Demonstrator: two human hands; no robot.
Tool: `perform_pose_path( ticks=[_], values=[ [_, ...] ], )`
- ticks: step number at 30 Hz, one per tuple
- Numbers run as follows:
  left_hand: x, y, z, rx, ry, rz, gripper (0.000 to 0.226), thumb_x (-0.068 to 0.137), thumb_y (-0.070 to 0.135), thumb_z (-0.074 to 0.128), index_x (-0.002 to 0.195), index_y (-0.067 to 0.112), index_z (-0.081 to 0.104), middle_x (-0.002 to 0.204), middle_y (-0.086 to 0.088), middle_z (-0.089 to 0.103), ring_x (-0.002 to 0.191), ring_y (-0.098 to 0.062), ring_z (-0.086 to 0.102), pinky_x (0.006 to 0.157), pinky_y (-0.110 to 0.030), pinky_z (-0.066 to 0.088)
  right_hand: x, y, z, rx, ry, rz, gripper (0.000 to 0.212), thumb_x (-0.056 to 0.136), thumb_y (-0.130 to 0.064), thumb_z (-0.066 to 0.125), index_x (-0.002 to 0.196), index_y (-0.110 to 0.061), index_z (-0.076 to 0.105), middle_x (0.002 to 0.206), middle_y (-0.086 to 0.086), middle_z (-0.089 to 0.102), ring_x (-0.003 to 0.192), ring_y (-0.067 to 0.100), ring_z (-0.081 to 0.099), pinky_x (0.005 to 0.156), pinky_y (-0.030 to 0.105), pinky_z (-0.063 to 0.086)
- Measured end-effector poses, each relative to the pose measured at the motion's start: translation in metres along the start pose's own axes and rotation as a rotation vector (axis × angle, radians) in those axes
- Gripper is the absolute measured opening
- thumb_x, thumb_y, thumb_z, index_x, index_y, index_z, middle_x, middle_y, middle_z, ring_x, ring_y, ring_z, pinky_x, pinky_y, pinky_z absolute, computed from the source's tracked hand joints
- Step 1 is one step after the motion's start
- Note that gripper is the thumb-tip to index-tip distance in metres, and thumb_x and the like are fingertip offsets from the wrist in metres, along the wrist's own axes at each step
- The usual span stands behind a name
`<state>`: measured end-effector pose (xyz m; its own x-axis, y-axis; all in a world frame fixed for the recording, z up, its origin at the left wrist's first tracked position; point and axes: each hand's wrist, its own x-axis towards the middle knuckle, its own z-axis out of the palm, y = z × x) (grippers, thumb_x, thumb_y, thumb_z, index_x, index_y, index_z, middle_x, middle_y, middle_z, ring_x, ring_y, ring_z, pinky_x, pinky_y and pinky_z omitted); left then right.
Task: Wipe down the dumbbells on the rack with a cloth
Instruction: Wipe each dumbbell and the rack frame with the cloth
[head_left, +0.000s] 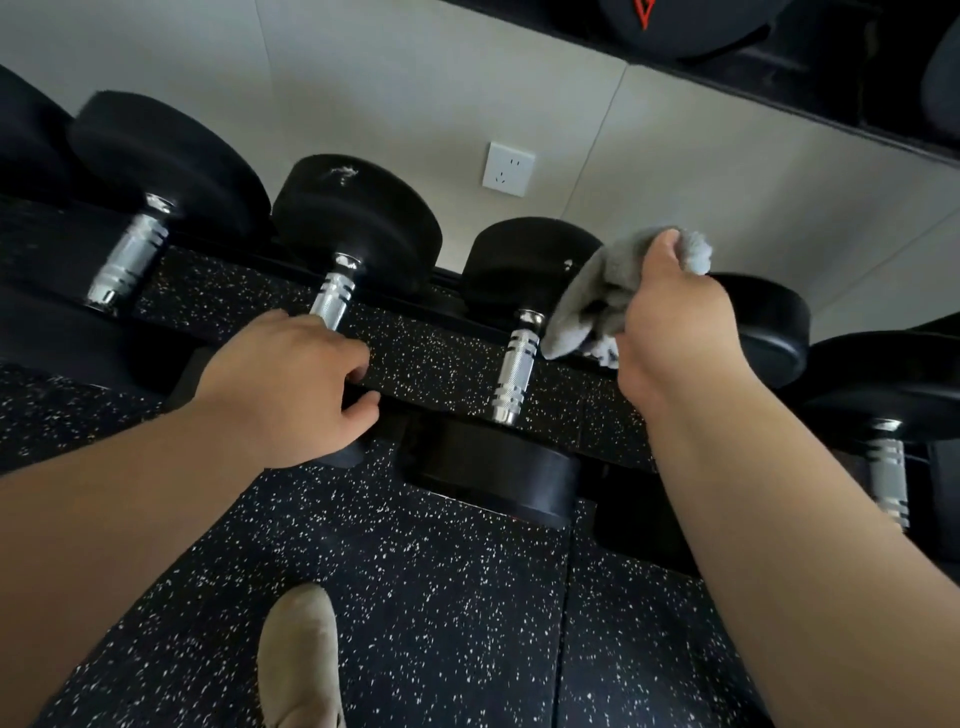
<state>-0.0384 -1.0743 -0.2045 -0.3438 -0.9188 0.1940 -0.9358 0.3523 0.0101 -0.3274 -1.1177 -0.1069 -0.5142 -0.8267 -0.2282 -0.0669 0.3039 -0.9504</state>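
Note:
Several black dumbbells with chrome handles lie side by side on a low rack. My left hand (291, 379) curls over the near head of the second dumbbell (358, 213), hiding most of that head. My right hand (670, 317) is shut on a grey cloth (587, 306), held in the air just right of the third dumbbell's handle (514, 364). The cloth hangs beside that dumbbell's far head (524, 254). Behind my right hand sits another dumbbell head (769, 322).
A black rack rail (447, 400) runs under the handles. Speckled black rubber floor (441, 597) lies below, with my beige shoe (301, 660) on it. A white wall socket (508, 169) is on the grey wall. An upper rack tier (779, 67) holds more dumbbells at top right.

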Motion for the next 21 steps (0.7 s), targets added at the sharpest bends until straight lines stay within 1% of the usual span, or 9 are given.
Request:
perform_pose_path(
  ticks=[2, 5, 7, 8, 9, 11, 15, 18, 21],
  values=[
    [0.001, -0.002, 0.001, -0.04, 0.034, -0.048, 0.042, 0.084, 0.065, 0.042, 0.082, 0.032, 0.068, 0.068, 0.015, 0.056, 0.072, -0.012, 0.052, 0.086, -0.036, 0.044, 0.002, -0.001, 0.003, -0.076, 0.028, -0.156, 0.046, 0.105, -0.057, 0.041, 0.121, -0.019, 0.061, 0.089, -0.004, 0.066, 0.076, 0.013, 0.065, 0.069, 0.029, 0.051],
    [0.001, -0.002, 0.001, -0.071, 0.065, -0.093, 0.046, 0.085, 0.066, 0.041, 0.081, 0.029, 0.069, 0.07, 0.014, 0.059, 0.075, -0.014, 0.055, 0.09, -0.04, 0.046, 0.016, 0.007, 0.022, -0.317, -0.069, -0.353, 0.075, 0.102, -0.061, 0.04, 0.159, -0.015, 0.022, 0.129, 0.002, 0.059, 0.117, 0.016, 0.059, 0.098, 0.03, 0.044],
    [0.003, -0.001, 0.0, -0.016, 0.031, -0.091, 0.05, 0.085, 0.067, 0.039, 0.083, 0.029, 0.07, 0.072, 0.012, 0.062, 0.079, -0.016, 0.057, 0.091, -0.04, 0.045, 0.027, 0.018, 0.035, -0.682, -0.201, -0.507, 0.091, 0.099, -0.069, 0.034, 0.164, -0.017, -0.002, 0.165, 0.008, 0.029, 0.151, 0.025, 0.031, 0.124, 0.042, 0.026],
    [0.003, 0.0, -0.001, 0.016, 0.009, -0.081, 0.051, 0.086, 0.068, 0.037, 0.086, 0.029, 0.071, 0.074, 0.012, 0.064, 0.081, -0.017, 0.058, 0.091, -0.04, 0.045, 0.033, 0.023, 0.038, -0.907, -0.242, -0.616, 0.092, 0.098, -0.071, 0.029, 0.164, -0.018, -0.004, 0.171, 0.007, 0.014, 0.157, 0.027, 0.016, 0.128, 0.045, 0.015],
    [0.004, 0.0, -0.001, 0.04, -0.009, -0.07, 0.053, 0.086, 0.068, 0.036, 0.087, 0.029, 0.072, 0.076, 0.011, 0.065, 0.083, -0.017, 0.058, 0.092, -0.04, 0.045, 0.04, 0.027, 0.038, -1.07, -0.255, -0.742, 0.091, 0.097, -0.074, 0.026, 0.165, -0.019, -0.002, 0.172, 0.006, 0.008, 0.158, 0.027, 0.008, 0.129, 0.047, 0.01],
    [0.004, -0.001, -0.001, 0.057, -0.017, -0.057, 0.054, 0.087, 0.069, 0.035, 0.089, 0.029, 0.072, 0.076, 0.011, 0.065, 0.084, -0.017, 0.059, 0.091, -0.039, 0.044, 0.053, 0.031, 0.03, -1.169, -0.261, -0.861, 0.09, 0.095, -0.076, 0.028, 0.165, -0.024, 0.008, 0.171, 0.002, 0.014, 0.157, 0.027, 0.013, 0.127, 0.049, 0.019],
    [0.004, 0.0, 0.002, 0.089, -0.008, -0.054, 0.056, 0.086, 0.068, 0.035, 0.085, 0.027, 0.073, 0.072, 0.009, 0.065, 0.081, -0.018, 0.06, 0.089, -0.039, 0.045, 0.069, 0.046, 0.003, -0.841, -0.244, -0.56, 0.092, 0.089, -0.068, 0.059, 0.162, -0.033, 0.016, 0.155, 0.001, 0.044, 0.135, 0.027, 0.05, 0.103, 0.036, 0.046],
    [0.006, 0.0, 0.004, 0.153, -0.037, -0.041, 0.059, 0.087, 0.068, 0.032, 0.08, 0.026, 0.073, 0.069, 0.006, 0.065, 0.079, -0.02, 0.06, 0.09, -0.04, 0.044, 0.064, 0.05, 0.008, -0.808, -0.225, -0.496, 0.087, 0.095, -0.064, 0.054, 0.163, -0.025, 0.017, 0.155, 0.009, 0.043, 0.134, 0.03, 0.051, 0.1, 0.036, 0.045],
    [0.007, 0.0, 0.005, 0.189, -0.047, -0.02, 0.06, 0.087, 0.068, 0.03, 0.078, 0.026, 0.072, 0.069, 0.005, 0.065, 0.077, -0.021, 0.059, 0.088, -0.041, 0.043, 0.055, 0.028, 0.032, -0.909, -0.142, -0.552, 0.081, 0.099, -0.067, 0.041, 0.16, -0.016, 0.025, 0.149, 0.014, 0.046, 0.13, 0.035, 0.052, 0.099, 0.042, 0.047]
  ],
)
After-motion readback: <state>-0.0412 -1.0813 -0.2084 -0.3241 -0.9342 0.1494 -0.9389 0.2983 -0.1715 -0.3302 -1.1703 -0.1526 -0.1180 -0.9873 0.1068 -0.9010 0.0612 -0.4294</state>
